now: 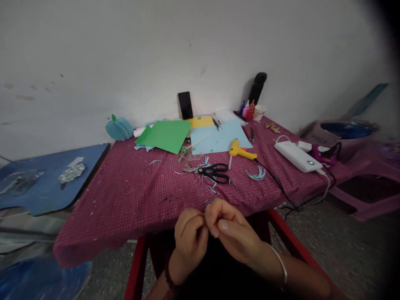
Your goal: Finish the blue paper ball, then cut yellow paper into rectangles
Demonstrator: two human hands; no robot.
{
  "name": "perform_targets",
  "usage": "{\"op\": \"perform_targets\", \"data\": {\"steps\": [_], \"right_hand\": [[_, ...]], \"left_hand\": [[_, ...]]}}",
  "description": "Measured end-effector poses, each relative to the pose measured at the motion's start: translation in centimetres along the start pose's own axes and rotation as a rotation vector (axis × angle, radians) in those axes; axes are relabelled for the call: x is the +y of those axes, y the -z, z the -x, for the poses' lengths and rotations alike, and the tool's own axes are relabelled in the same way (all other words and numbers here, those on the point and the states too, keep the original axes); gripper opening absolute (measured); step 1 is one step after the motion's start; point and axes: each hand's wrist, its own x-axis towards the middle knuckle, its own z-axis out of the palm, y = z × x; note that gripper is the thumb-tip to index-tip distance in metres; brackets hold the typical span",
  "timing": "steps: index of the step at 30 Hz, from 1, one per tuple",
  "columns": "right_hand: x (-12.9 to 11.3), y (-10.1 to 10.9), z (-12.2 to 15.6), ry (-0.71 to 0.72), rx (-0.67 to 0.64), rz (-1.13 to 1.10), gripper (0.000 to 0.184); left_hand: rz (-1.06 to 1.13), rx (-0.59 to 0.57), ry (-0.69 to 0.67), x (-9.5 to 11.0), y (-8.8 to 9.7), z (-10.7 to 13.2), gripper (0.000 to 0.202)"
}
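Observation:
Just in front of the table's near edge, my left hand (191,236) and my right hand (233,231) meet with curled, pinched fingers. Whatever lies between the fingertips is too small or hidden to make out. Black-handled scissors (210,171) rest on the checked cloth beyond them, blades pointing left, among thin paper scraps. Right of the scissors lies a yellow glue gun (241,151) with a glue stick. A curled, fringed strip of light blue paper (258,173) is farther right. Green paper (165,134) and light blue paper (215,138) are spread behind.
A blue paper pumpkin (119,128) stands at the back left. The phone (185,105) leans on the wall. Paint bottles (248,110) and a paper cup (259,112) are at the back right. A white power bank (297,156) with cables sits on the right; the glue gun's cord (276,181) hangs over the edge.

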Motion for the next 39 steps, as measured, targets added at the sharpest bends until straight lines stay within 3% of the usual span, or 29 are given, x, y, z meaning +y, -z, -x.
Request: {"op": "perform_targets", "data": {"steps": [8,14,22,25,28,31,33,34,35,37,38,39], "right_hand": [[-1.2,1.4,-0.2,0.081,0.082,-0.108,0.01],[-0.6,1.4,0.2,0.088,0.059,-0.079,0.013],[-0.7,1.2,0.2,0.083,0.028,-0.012,0.016],[-0.1,1.2,0.4,0.043,0.031,0.014,0.018],[0.3,1.2,0.5,0.038,0.003,0.067,0.018],[-1.0,2.1,-0.3,0.085,-0.063,0.353,0.012],[-3.2,4.0,-2.1,0.172,-0.069,0.755,0.009],[-4.5,5.5,-3.4,0.214,-0.046,1.02,0.017],[-6.0,7.2,-4.8,0.242,0.058,1.261,0.022],[-8.7,11.0,-7.8,0.1,0.304,1.729,0.029],[-9.8,12.9,-9.2,-0.066,0.359,1.948,0.033],[-10.6,14.7,-10.3,-0.145,0.387,2.012,0.034]], "left_hand": [[0.051,0.024,0.021,0.3,1.1,-0.1,0.023],[0.239,-0.01,0.184,0.1,0.9,0.4,0.024],[0.1,-0.083,0.148,0.1,0.9,0.2,0.025],[0.111,0.001,0.097,-0.2,0.7,0.3,0.028],[0.1,0.174,0.105,-0.6,0.7,0.3,0.024],[0.107,0.373,0.281,-1.0,0.9,0.4,0.01],[0.163,0.467,0.457,-1.4,0.9,0.6,0.007],[0.19,0.491,0.542,-1.7,0.9,0.7,0.01],[0.211,0.5,0.613,-2.1,0.9,0.8,0.014],[0.229,0.488,0.693,-2.9,0.8,0.9,0.019],[0.233,0.472,0.705,-3.3,0.8,0.9,0.02],[0.236,0.452,0.701,-3.6,0.8,0.9,0.021]]}}
